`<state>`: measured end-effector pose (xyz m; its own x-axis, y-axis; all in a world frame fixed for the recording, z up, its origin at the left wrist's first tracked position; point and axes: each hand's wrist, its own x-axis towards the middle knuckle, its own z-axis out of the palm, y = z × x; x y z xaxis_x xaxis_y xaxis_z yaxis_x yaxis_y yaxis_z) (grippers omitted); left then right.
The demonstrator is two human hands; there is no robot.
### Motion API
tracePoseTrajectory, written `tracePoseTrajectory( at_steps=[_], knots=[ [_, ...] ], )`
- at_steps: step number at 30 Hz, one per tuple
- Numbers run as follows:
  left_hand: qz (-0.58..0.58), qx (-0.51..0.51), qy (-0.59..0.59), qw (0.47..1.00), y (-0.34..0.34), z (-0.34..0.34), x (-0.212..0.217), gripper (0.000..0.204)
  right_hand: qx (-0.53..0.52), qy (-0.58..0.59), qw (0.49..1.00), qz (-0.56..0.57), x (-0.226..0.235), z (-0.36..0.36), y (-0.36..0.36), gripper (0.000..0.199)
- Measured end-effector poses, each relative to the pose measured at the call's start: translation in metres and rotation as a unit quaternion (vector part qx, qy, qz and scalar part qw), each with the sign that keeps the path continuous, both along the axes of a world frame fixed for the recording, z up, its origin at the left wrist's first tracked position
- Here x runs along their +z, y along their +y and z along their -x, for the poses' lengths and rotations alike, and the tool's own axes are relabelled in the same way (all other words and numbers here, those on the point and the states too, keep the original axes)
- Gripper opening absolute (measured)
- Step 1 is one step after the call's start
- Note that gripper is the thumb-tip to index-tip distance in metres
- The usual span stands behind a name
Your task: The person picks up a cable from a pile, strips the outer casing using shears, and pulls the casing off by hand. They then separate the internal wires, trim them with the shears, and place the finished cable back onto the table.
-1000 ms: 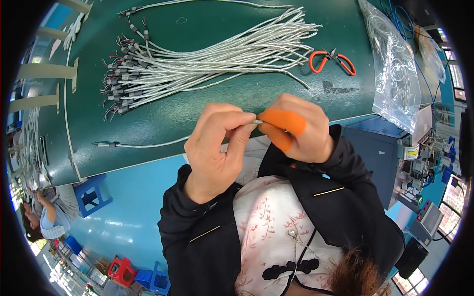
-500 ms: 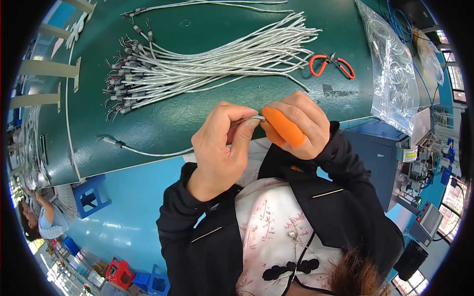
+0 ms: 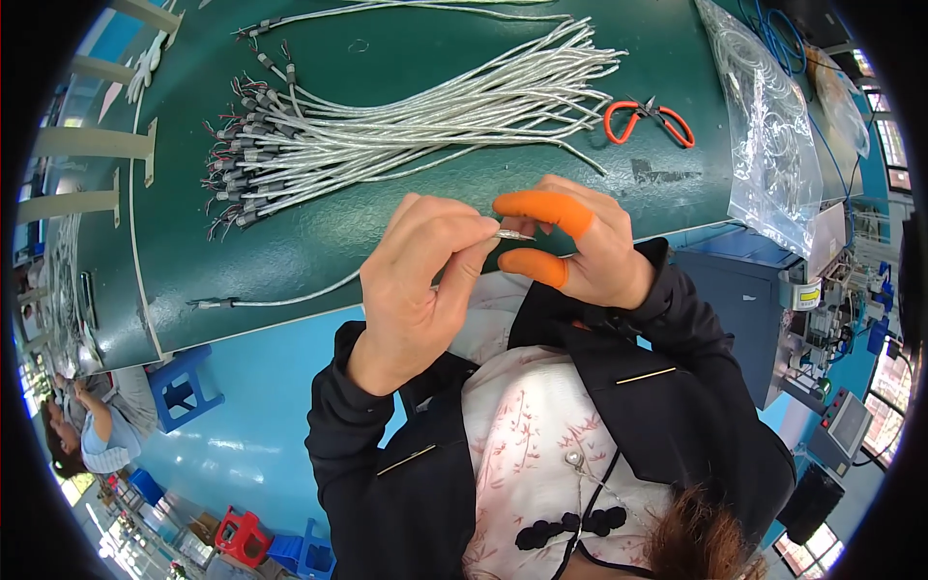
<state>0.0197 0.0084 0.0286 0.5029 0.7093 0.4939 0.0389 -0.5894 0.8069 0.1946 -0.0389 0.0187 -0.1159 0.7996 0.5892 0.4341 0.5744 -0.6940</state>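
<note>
A silvery braided cable (image 3: pixel 295 302) trails along the table's near edge, its grey-sleeved end lying at the left. My left hand (image 3: pixel 418 280) pinches the other end between thumb and forefinger, and a short frayed metallic tip pokes out to the right. Around that tip my right hand (image 3: pixel 580 242) is held with its thumb and forefinger apart, both covered by orange finger cots, not closed on the cable. Beyond the hands lies a large bundle of similar cables (image 3: pixel 416 126), their stripped ends with thin wires at the left. Red-handled pliers (image 3: pixel 650 123) rest to the bundle's right.
The green table (image 3: pixel 290 251) ends just in front of me. Clear plastic bags (image 3: pixel 768 126) of coiled cable lie at the right. Metal brackets (image 3: pixel 92 142) line the left side. Blue stools (image 3: pixel 184 389) and a seated person (image 3: pixel 101 420) are at the lower left.
My right thumb and forefinger have parted from the cable tip, which now shows. My left hand has shifted slightly left, and the cable's far end has moved a little.
</note>
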Motion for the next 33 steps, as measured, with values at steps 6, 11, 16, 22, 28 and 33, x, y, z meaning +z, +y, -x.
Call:
tracePoseTrajectory(
  at_steps=[6,11,16,22,28,33],
  knots=[
    [-0.082,-0.019,0.069,0.994,0.002,0.006,0.003,0.018,0.033,-0.120,0.989,-0.080,0.001,-0.011,0.000,0.023],
    [-0.036,-0.157,0.155,0.975,0.011,0.014,0.015,0.015,0.099,-0.160,0.980,-0.060,0.010,-0.016,-0.004,0.017],
    [0.022,-0.218,0.145,0.965,0.020,0.015,0.012,0.012,0.156,0.154,0.924,0.313,0.003,-0.010,-0.020,0.011],
    [0.108,-0.213,0.125,0.963,0.018,0.012,0.010,0.011,0.259,0.541,0.677,0.427,-0.017,0.008,-0.028,0.027],
    [0.054,-0.172,0.061,0.982,0.010,0.009,-0.003,0.011,0.349,0.623,0.588,0.379,-0.027,0.012,-0.026,0.032],
    [0.002,-0.141,0.102,0.985,0.009,0.009,0.003,0.011,0.318,0.575,0.630,0.415,-0.026,0.001,-0.026,0.035]
  ],
)
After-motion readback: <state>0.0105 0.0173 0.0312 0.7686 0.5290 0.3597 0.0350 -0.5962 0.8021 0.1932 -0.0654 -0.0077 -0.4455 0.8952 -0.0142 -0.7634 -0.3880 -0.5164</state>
